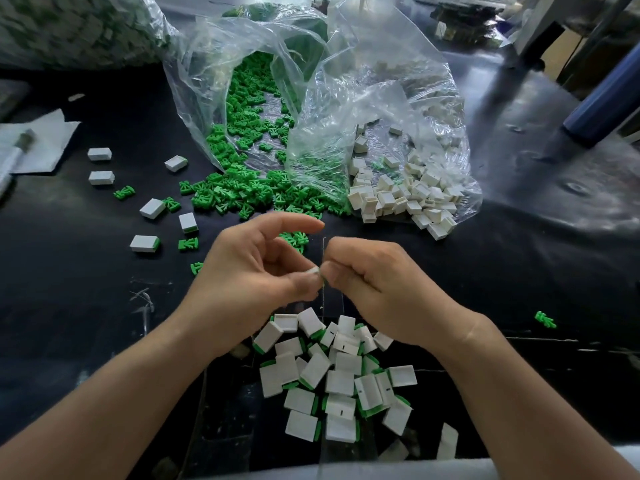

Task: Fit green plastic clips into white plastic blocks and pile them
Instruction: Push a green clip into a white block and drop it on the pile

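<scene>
Dark bench (485, 258) keeps clip (239, 188) and block (405, 195) stock ahead, finished pile (332, 372) below; left hand (256, 271) and right hand (374, 282) pinch one white block (313, 270), fingers narrow.

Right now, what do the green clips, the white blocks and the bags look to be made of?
Green clips: moulded plastic, matte, uniform colour, crisp ribs. White blocks: likely plastic too, smooth dull faces, sharp edges, hollow. Bags: thin clear plastic film, crinkled, glossy highlights, contents visible through it.
</scene>
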### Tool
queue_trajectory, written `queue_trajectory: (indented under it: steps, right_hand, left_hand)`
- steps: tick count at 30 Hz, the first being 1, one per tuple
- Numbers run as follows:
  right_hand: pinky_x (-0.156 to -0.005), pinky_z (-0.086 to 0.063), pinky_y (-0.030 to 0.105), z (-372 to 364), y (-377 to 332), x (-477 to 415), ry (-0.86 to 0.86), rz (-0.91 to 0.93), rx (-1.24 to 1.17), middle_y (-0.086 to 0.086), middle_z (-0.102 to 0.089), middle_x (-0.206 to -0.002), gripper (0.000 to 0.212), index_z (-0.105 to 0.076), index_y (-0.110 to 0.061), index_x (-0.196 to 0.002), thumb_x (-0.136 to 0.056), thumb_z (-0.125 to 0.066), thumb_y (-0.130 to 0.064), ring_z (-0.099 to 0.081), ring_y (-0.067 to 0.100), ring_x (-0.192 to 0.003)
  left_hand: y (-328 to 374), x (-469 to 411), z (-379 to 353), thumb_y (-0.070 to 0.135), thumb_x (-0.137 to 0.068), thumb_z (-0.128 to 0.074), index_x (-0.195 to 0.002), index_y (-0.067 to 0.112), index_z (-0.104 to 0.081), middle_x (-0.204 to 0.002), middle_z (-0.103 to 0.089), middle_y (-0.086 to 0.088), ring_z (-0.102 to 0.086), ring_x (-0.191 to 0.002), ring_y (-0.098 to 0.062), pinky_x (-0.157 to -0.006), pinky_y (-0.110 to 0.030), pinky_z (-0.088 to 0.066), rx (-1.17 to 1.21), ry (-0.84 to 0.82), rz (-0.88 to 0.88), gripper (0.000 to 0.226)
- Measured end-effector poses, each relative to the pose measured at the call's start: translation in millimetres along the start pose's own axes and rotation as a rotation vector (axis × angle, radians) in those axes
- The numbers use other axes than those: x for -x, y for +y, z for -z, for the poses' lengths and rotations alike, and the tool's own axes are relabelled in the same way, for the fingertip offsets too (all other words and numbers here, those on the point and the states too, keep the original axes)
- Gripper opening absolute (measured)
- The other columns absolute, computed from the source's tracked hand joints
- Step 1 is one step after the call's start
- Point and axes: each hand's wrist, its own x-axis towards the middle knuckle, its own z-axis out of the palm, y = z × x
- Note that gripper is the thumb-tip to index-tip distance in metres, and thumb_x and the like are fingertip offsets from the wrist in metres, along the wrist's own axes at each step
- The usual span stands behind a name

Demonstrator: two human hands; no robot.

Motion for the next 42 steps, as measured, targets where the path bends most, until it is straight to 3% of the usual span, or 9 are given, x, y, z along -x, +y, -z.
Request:
queue_trajectory:
  steps: [2, 6, 10, 14, 20, 36, 42]
  right_hand:
    - [-0.053, -0.034, 0.033, 0, 0, 0, 0.071, -0.073, -0.189, -0.008, -0.042, -0.057, 0.026, -0.045, -0.019, -0.064, -0.087, -0.045, -0.029, -0.038, 0.009, -0.054]
    - [-0.051, -0.041, 0.018, 4, 2, 0, 0.122, -0.315, -0.559, -0.007, -0.055, -0.053, 0.055, -0.059, -0.017, -0.062, -0.085, -0.034, -0.061, -0.050, 0.005, -0.052]
    - [-0.050, -0.040, 0.018, 1, -4, -2, -0.071, -0.456, -0.904, 0.001, -0.064, -0.064, 0.062, -0.063, -0.012, -0.073, -0.074, -0.028, -0.064, -0.053, 0.010, -0.054]
    - [-0.051, -0.037, 0.021, -6, -11, -3, -0.193, -0.489, -1.082, 0.006, -0.063, -0.065, 0.058, -0.060, -0.010, -0.073, -0.072, -0.032, -0.061, -0.053, 0.013, -0.054]
    - [-0.048, -0.035, 0.019, -7, -14, -2, -0.158, -0.508, -1.158, 0.000, -0.053, -0.055, 0.050, -0.053, -0.008, -0.073, -0.075, -0.035, -0.055, -0.045, 0.009, -0.049]
    - [-0.047, -0.030, 0.019, -8, -17, -1, -0.135, -0.554, -1.103, -0.005, -0.043, -0.050, 0.044, -0.049, -0.010, -0.074, -0.073, -0.038, -0.053, -0.035, 0.008, -0.048]
    - [-0.049, -0.030, 0.019, -9, -18, -1, -0.123, -0.563, -1.094, -0.005, -0.043, -0.052, 0.044, -0.048, -0.011, -0.071, -0.089, -0.033, -0.048, -0.034, 0.008, -0.049]
  left_hand:
    - [1, -1, -2, 0.014, -0.055, -0.071, -0.095, 0.026, -0.064, -0.063, -0.069, -0.003, -0.067, -0.057, -0.014, -0.048, -0.017, -0.048, 0.094, 0.021, 0.004, 0.043]
    - [0, -3, -4, 0.014, -0.054, -0.070, -0.093, 0.021, -0.064, -0.062, -0.068, 0.004, -0.065, -0.059, -0.005, -0.053, -0.014, -0.049, 0.188, 0.055, -0.017, 0.040]
    - [-1, -3, -5, 0.014, -0.053, -0.071, -0.092, 0.019, -0.066, -0.068, -0.071, -0.001, -0.067, -0.069, -0.005, -0.060, -0.015, -0.051, 0.234, 0.056, -0.048, 0.040]
    - [-1, -2, -6, 0.012, -0.054, -0.070, -0.091, 0.018, -0.066, -0.070, -0.071, -0.006, -0.066, -0.062, -0.011, -0.052, -0.021, -0.053, 0.272, 0.041, -0.049, 0.037]
    - [1, -1, -8, 0.006, -0.058, -0.067, -0.094, 0.012, -0.064, -0.068, -0.070, -0.006, -0.065, -0.053, -0.012, -0.051, -0.022, -0.052, 0.286, 0.040, -0.067, 0.037]
    - [0, 1, -9, 0.005, -0.058, -0.067, -0.096, 0.011, -0.064, -0.069, -0.069, -0.012, -0.064, -0.053, -0.021, -0.054, -0.029, -0.054, 0.211, 0.041, -0.108, 0.038]
    - [-1, 1, -9, 0.007, -0.058, -0.068, -0.097, 0.012, -0.064, -0.068, -0.069, -0.011, -0.066, -0.054, -0.020, -0.054, -0.027, -0.054, 0.231, 0.034, -0.099, 0.039]
